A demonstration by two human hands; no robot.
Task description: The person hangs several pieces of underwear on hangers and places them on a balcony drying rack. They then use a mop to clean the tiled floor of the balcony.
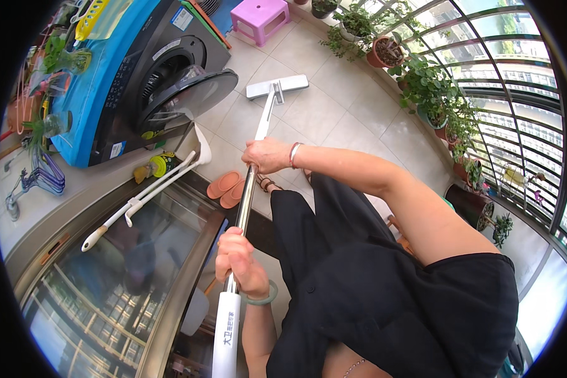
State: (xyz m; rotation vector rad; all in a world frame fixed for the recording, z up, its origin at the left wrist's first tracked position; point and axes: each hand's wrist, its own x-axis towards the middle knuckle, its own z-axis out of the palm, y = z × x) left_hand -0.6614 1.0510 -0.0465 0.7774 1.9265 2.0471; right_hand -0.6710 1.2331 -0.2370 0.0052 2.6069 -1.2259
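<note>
A flat mop with a silver pole (246, 205) slants away from me across the middle of the view. Its white rectangular mop head (293, 83) lies on the tiled floor, joined to a white lower shaft (264, 120). My right hand (268, 155) is closed round the pole where white meets silver. Nearer to me, my left hand (242, 261) grips the same pole just beyond the thick white handle sleeve (227, 334). A pale green bangle (272, 293) circles my left wrist.
A washing machine (123, 88) stands at left, its round door (201, 94) swung open. Another white long-handled tool (145, 198) leans near the glass door (126, 277). Orange slippers (225, 187) lie by my feet. Potted plants (425, 88) line the railing; a pink stool (261, 19) stands far off.
</note>
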